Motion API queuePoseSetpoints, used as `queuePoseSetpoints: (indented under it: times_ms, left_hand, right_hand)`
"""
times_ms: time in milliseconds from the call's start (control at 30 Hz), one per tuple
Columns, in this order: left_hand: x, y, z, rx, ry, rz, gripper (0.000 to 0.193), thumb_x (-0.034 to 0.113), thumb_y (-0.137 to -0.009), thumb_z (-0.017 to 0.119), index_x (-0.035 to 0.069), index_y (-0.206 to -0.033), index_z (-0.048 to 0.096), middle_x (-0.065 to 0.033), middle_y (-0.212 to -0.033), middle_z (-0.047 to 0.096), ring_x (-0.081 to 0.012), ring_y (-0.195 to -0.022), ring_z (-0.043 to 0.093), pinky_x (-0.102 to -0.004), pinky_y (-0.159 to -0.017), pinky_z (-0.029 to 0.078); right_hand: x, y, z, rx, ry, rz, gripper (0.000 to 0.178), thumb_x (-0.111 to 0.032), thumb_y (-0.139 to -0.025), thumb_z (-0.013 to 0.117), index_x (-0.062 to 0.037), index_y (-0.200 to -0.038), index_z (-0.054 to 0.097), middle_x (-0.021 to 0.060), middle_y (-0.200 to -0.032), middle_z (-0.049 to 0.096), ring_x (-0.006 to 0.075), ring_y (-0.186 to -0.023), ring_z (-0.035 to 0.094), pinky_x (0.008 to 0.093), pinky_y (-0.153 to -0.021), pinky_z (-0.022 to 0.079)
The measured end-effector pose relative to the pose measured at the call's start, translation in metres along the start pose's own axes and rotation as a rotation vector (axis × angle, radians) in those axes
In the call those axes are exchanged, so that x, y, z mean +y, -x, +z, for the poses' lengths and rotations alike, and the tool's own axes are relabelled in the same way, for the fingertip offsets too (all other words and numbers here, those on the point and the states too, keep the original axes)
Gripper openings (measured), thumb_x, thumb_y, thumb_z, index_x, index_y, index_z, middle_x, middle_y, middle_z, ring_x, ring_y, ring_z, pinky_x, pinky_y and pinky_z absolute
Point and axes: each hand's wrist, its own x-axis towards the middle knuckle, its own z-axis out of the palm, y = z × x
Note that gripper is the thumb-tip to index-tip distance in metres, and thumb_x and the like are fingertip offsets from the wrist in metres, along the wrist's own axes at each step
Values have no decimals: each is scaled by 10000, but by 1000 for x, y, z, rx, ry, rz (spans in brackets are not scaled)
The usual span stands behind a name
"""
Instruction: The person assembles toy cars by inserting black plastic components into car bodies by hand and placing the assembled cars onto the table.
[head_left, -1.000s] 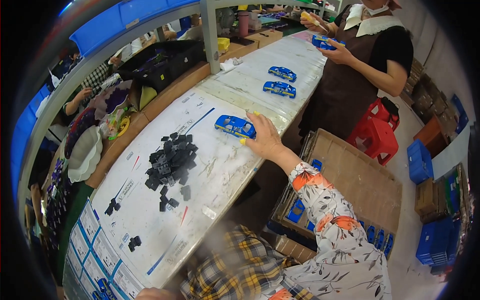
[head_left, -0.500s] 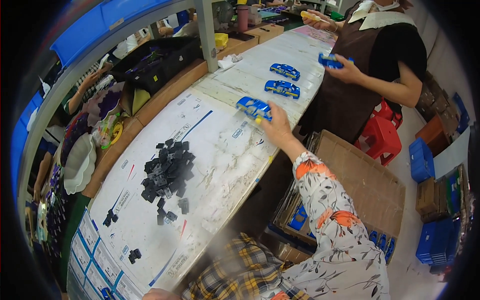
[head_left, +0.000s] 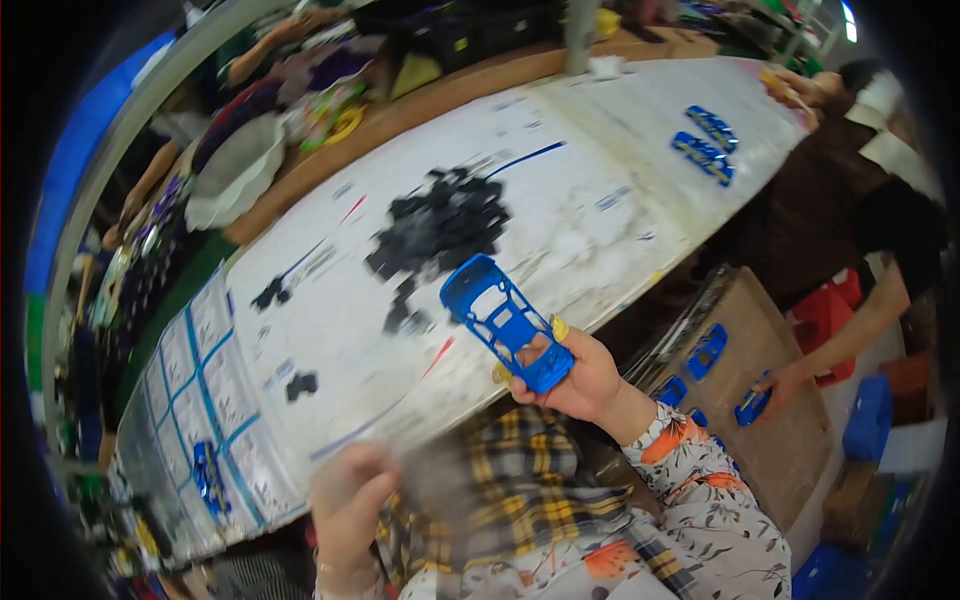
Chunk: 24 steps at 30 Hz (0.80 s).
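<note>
My right hand (head_left: 585,380) grips a blue toy car body shell (head_left: 512,330) with cut-out window openings, held above the near part of the table. Yellow covers show on its thumb and a fingertip. At the table's near edge is my left hand (head_left: 350,495); motion smears its fingers, so I cannot make out whether it holds anything. Beyond the shell lies a pile of small black plastic parts (head_left: 440,220), with a few strays such as a small black cluster (head_left: 300,385) nearer me. Another blue car shell (head_left: 210,478) rests on the left end of the table.
Two blue car shells (head_left: 703,157) lie at the table's far right. A co-worker's hand (head_left: 785,390) touches a blue shell (head_left: 752,400) over a cardboard box (head_left: 790,460) holding more shells. A pale scalloped bowl (head_left: 240,170) stands beyond the wooden ledge (head_left: 330,170).
My right hand has brought the blue car shell from the far right toward me. My left hand has risen into view. The co-worker's hand has lowered a shell to the box. The view has turned.
</note>
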Motion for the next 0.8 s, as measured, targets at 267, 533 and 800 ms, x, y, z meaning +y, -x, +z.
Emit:
queuePoseSetpoints:
  times_ms: [267,533,800]
  left_hand:
    - [-20,-4,8,-197,356,161,722,102,-751,651,5,-1375,301,-114,-1327,412,-210,-1218,405,-359,-982,342]
    - [-34,15,-17,-172,694,24,788,217,-742,708,-3,-1366,280,-184,-1314,438,-272,-1185,472,-392,-1008,351]
    - [-61,35,-58,-29,849,131,609,152,-735,698,12,-1238,385,-122,-1173,513,-277,-1064,547,-383,-907,452]
  right_hand:
    - [79,-11,44,-324,-150,427,469,-463,-922,359,-90,-1169,500,125,-1169,532,283,-838,535,371,-701,430]
    - [127,-15,75,-166,-136,609,424,-451,-937,322,-136,-1181,468,77,-1101,573,253,-770,555,362,-671,431]
    - [142,-39,79,-184,876,638,490,-481,-929,343,-95,-1159,540,76,-954,611,164,-734,581,258,-565,446]
